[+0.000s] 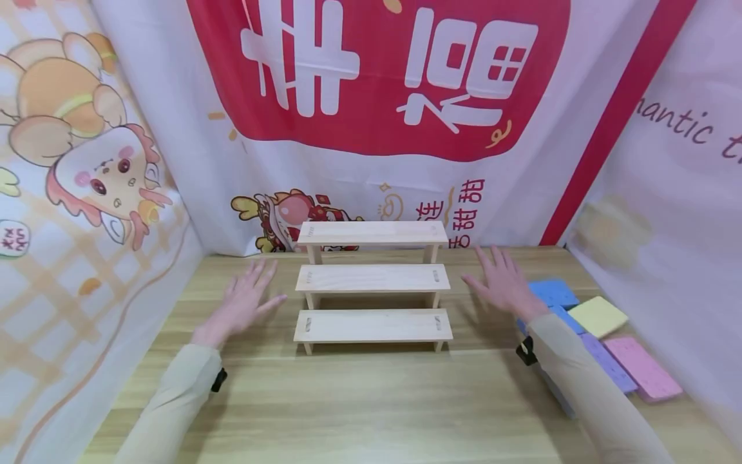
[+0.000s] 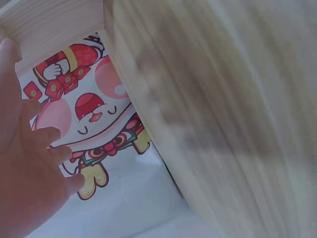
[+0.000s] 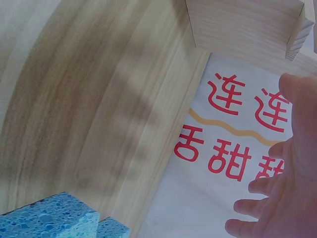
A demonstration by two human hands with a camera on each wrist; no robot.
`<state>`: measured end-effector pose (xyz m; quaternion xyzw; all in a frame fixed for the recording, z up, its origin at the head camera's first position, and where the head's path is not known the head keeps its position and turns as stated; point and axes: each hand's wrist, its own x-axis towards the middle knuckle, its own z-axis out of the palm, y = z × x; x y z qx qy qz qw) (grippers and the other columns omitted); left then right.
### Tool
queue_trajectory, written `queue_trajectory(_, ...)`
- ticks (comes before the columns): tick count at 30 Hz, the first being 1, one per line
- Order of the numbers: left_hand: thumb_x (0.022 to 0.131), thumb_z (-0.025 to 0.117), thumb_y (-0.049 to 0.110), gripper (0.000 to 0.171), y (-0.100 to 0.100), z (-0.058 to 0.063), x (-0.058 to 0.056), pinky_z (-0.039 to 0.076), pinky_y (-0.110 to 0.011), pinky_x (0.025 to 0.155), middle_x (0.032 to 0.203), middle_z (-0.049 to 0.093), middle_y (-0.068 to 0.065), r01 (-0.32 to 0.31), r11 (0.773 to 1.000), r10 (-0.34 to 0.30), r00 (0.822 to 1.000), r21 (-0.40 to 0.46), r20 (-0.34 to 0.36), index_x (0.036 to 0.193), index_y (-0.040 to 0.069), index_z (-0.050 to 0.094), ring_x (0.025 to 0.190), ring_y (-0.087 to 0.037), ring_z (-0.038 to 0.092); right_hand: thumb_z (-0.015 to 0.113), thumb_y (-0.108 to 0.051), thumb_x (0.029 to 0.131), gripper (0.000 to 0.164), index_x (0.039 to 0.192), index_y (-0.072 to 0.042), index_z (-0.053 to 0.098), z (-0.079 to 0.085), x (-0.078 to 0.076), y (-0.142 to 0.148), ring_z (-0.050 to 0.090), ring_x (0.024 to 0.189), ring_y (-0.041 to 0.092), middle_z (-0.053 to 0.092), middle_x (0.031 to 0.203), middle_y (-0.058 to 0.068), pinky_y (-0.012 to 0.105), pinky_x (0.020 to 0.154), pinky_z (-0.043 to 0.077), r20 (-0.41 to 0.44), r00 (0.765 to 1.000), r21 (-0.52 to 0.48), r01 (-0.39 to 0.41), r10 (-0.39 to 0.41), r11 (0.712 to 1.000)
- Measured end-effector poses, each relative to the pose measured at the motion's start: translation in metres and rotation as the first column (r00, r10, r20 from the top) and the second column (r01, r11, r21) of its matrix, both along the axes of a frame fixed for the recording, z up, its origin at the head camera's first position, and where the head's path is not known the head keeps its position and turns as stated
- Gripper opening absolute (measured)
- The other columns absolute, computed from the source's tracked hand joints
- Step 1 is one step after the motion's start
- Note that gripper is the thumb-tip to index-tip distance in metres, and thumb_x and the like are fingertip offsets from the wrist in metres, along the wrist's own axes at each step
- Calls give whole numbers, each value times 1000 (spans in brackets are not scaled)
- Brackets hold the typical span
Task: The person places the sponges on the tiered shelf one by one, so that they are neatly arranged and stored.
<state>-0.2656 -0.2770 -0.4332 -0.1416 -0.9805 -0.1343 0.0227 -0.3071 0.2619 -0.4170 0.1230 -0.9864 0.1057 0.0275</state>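
A three-tier wooden step rack (image 1: 373, 279) of pale planks stands at the back middle of the table. My left hand (image 1: 243, 299) hovers to its left, fingers spread and holding nothing. On the other side, my right hand (image 1: 503, 283) is likewise spread out with nothing in it. Both hands are apart from the rack. In the left wrist view, my left hand (image 2: 29, 153) shows at the left edge, below part of the rack (image 2: 54, 25). The right wrist view has my right hand (image 3: 285, 183) at the right, with a rack side (image 3: 242, 25) above it.
Right of my right forearm lie several sponges: a blue one (image 1: 553, 292), a yellow one (image 1: 598, 316), a purple one (image 1: 607, 362) and a pink one (image 1: 643, 368). A printed cloth (image 1: 377, 174) hangs behind the wooden table (image 1: 371, 406); more cloth walls both sides.
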Motion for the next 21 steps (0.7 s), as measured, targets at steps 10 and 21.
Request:
queue_trajectory(10, 99, 44, 58, 87, 6, -11, 12, 1, -62, 125, 167, 2, -17, 37, 999, -37, 999, 17, -6, 159, 8, 7, 154, -42, 5, 37, -62, 100, 88, 159, -3, 9, -4, 10, 1, 11, 149, 54, 6, 163, 32, 67, 122, 13, -36, 999, 1, -31, 31, 1000)
queue_trajectory(21, 98, 54, 49, 83, 14, -15, 22, 9, -64, 124, 165, 13, -20, 78, 997, -78, 994, 2, -74, 157, 3, 20, 153, -42, 15, 44, -57, 100, 85, 156, 2, 18, -5, 22, 8, 20, 144, 57, 12, 160, 36, 72, 117, 22, -22, 1000, -52, -22, 20, 998)
